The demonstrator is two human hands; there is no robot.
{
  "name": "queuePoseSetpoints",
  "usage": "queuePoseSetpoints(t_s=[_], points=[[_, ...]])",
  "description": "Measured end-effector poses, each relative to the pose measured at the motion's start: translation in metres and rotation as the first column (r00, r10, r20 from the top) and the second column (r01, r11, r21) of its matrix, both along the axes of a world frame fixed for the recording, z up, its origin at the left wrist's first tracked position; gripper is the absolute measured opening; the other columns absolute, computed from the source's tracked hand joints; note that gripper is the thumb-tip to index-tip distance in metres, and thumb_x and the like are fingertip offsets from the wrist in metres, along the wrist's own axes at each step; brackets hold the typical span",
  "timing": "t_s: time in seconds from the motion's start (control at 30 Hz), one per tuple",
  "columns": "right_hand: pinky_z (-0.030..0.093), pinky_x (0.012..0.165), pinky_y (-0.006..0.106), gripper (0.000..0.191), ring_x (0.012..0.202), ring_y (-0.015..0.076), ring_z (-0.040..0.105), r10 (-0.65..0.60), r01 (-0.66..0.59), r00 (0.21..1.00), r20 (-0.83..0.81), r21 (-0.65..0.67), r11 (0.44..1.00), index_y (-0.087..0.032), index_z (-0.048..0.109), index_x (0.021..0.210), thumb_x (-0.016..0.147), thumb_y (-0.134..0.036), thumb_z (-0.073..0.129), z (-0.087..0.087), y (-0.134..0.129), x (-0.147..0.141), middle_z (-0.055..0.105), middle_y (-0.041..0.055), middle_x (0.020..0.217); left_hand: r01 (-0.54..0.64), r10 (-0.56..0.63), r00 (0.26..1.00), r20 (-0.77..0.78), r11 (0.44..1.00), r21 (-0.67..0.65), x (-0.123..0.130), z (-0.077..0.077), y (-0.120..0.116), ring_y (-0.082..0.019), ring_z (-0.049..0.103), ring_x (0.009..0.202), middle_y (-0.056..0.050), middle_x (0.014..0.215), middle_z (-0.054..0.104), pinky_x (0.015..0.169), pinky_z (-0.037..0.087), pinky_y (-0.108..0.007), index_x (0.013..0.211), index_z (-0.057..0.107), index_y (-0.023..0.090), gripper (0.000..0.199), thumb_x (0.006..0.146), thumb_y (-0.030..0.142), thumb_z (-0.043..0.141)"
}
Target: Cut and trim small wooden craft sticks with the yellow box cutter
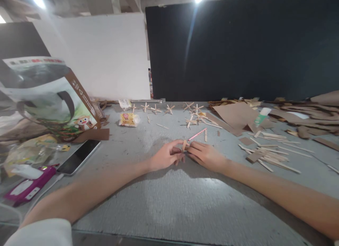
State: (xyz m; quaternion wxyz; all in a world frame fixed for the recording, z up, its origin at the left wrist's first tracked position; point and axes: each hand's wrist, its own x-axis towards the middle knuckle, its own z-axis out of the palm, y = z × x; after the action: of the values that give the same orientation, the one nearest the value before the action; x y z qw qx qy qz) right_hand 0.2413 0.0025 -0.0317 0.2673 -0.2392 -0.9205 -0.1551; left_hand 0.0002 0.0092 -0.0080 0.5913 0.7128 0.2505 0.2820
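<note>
Fingertips meet in front of me, just above the grey table. My left hand (165, 155) is closed in a pinch on a short flat wooden stick (184, 145), which stands tilted between the two hands. From the other side, my right hand (208, 156) has its fingers curled together against the stick; what lies under those fingertips is hidden. A pink patterned pencil (198, 133) shows just beyond the right fingers; whether they touch it I cannot tell. Beside the pencil lies a small loose wooden piece (206, 135).
Several crossed-stick stars (169, 109) stand at the back. On the right are loose wooden sticks (275, 159), brown cardboard (233, 115) and a glue stick (262, 116). A phone (79, 157), purple glue gun (31, 184) with cable, and large printed bag (53, 101) occupy the left.
</note>
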Motion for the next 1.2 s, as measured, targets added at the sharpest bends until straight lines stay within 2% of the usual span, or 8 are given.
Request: queuePoseSetpoints(t_s=[0.1,0.5,0.73,0.9,1.07,1.2], points=[[0.062,0.076,0.037,0.027,0.088,0.0231,0.070,0.000,0.000,1.000,-0.002,0.015,1.000,-0.013,0.067,0.120,0.111,-0.021,0.043,-0.0003,0.0007,-0.0002,0.072,0.0133,0.101,-0.004,0.004,1.000,-0.005,1.000,0.005,0.0002,0.0004,-0.0005,-0.009,0.053,0.053,0.001,0.074,0.067,0.057,0.040,-0.025,0.127,0.059,0.018,0.047,0.092,0.047,0.073],[0.062,0.078,0.039,0.030,0.090,0.0237,0.071,0.002,-0.003,1.000,-0.011,-0.048,0.999,-0.018,0.066,0.129,0.110,-0.022,0.044,0.0000,0.0006,0.0010,0.072,0.0128,0.103,-0.010,0.010,1.000,-0.012,1.000,-0.002,0.0004,-0.0008,-0.0002,-0.009,0.053,0.054,0.001,0.075,0.067,0.057,0.041,-0.025,0.126,0.059,0.019,0.048,0.090,0.049,0.074],[0.060,0.076,0.036,0.032,0.088,0.0226,0.069,-0.010,0.009,1.000,-0.007,-0.028,1.000,-0.018,0.065,0.131,0.111,-0.024,0.042,0.0014,-0.0010,0.0006,0.070,0.0109,0.099,-0.014,0.014,1.000,-0.019,1.000,0.010,0.0001,0.0032,-0.0022,-0.010,0.052,0.054,0.000,0.074,0.068,0.057,0.041,-0.025,0.128,0.058,0.018,0.043,0.094,0.042,0.069],[0.057,0.072,0.033,0.031,0.084,0.0213,0.066,0.005,-0.004,1.000,0.017,-0.037,0.999,-0.017,0.069,0.117,0.112,-0.026,0.040,0.0033,-0.0018,0.0002,0.068,0.0088,0.090,-0.003,0.012,0.995,-0.101,0.996,0.087,-0.0010,0.0016,-0.0018,-0.010,0.050,0.054,0.000,0.075,0.068,0.058,0.041,-0.024,0.123,0.060,0.019,0.030,0.094,0.026,0.060],[0.056,0.072,0.034,0.033,0.082,0.0212,0.065,0.022,-0.023,0.998,0.053,0.029,0.999,-0.018,0.070,0.102,0.112,-0.026,0.040,0.0010,-0.0021,-0.0019,0.068,0.0075,0.086,0.067,-0.039,0.983,-0.180,0.985,0.156,-0.0018,0.0014,-0.0024,-0.011,0.053,0.062,0.002,0.074,0.063,0.061,0.042,-0.024,0.102,0.062,0.021,0.019,0.086,0.014,0.054],[0.057,0.072,0.033,0.032,0.083,0.0211,0.066,-0.007,0.006,1.000,0.029,0.029,1.000,-0.017,0.070,0.113,0.112,-0.025,0.038,0.0016,-0.0029,-0.0019,0.068,0.0084,0.088,0.031,-0.019,0.994,-0.110,0.994,0.106,-0.0010,0.0009,-0.0015,-0.011,0.050,0.058,0.001,0.077,0.065,0.060,0.041,-0.025,0.121,0.058,0.020,0.029,0.093,0.021,0.055]])
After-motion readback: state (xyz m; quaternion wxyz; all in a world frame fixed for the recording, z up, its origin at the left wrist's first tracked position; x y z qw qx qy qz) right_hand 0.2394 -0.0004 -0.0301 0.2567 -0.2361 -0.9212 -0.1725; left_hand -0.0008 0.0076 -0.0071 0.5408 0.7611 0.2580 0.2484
